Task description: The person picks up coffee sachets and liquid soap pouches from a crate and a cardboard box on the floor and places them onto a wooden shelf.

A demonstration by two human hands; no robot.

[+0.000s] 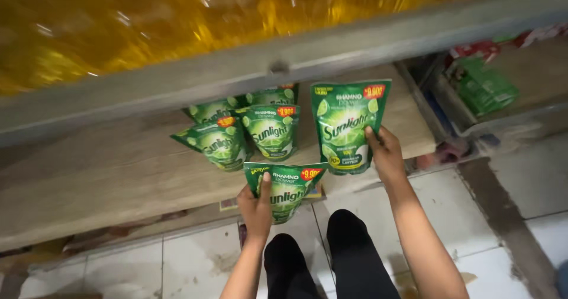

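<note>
Left hand (255, 207) grips a green refill pouch (285, 189) by its left edge, thumb over the front, held off the front lip of the wooden shelf (106, 175). Right hand (386, 154) closes on the right edge of a second green pouch (349, 124) standing upright on the shelf. Three more pouches (248, 133) stand just behind, leaning together

Low wooden shelf board (106, 175), pale, worn, dusty. Grey metal shelf rail (331, 50) crosses above it, blurred yellow goods (118, 21) on top. White tiled floor (177, 263), grimy, dark grout. Neighbouring shelf (532, 74) at right with green packets (485, 89). Dim light.
</note>
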